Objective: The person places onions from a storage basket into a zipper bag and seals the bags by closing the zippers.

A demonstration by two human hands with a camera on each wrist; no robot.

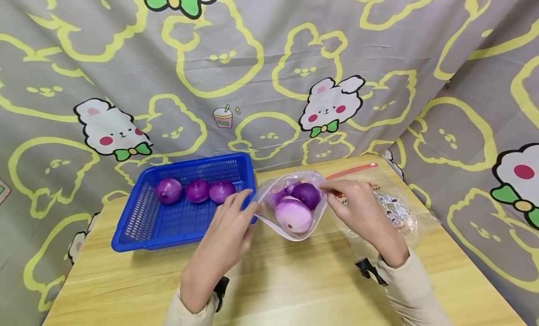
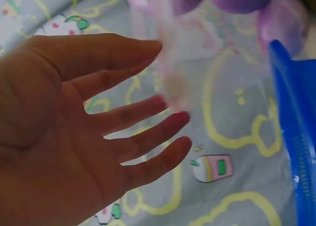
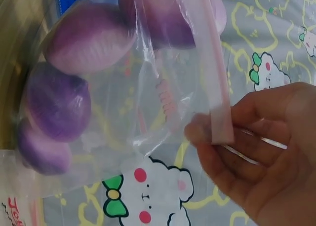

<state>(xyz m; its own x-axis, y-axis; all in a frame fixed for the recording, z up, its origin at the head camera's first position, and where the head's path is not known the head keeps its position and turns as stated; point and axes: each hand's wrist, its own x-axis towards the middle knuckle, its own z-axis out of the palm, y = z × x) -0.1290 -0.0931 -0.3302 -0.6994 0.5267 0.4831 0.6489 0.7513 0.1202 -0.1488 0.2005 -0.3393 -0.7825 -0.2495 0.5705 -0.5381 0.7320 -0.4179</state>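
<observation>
A clear zip bag (image 1: 309, 233) stands open-mouthed on the table with several purple onions (image 1: 294, 214) inside. My right hand (image 1: 363, 213) pinches the right end of the bag's rim between thumb and forefinger; the right wrist view shows this grip on the zip strip (image 3: 217, 88). At the opposite end of the rim, my left hand (image 1: 225, 235) pinches the edge with thumb and forefinger, its other fingers spread. In the left wrist view the bag's edge near the left thumb (image 2: 113, 53) is blurred.
A blue plastic basket (image 1: 178, 235) stands left of the bag, holding three purple onions (image 1: 169, 191) along its far side. Another clear bag (image 1: 410, 218) with a red zip strip lies flat on the wooden table (image 1: 294, 288) at right. A patterned curtain (image 1: 269, 83) hangs behind.
</observation>
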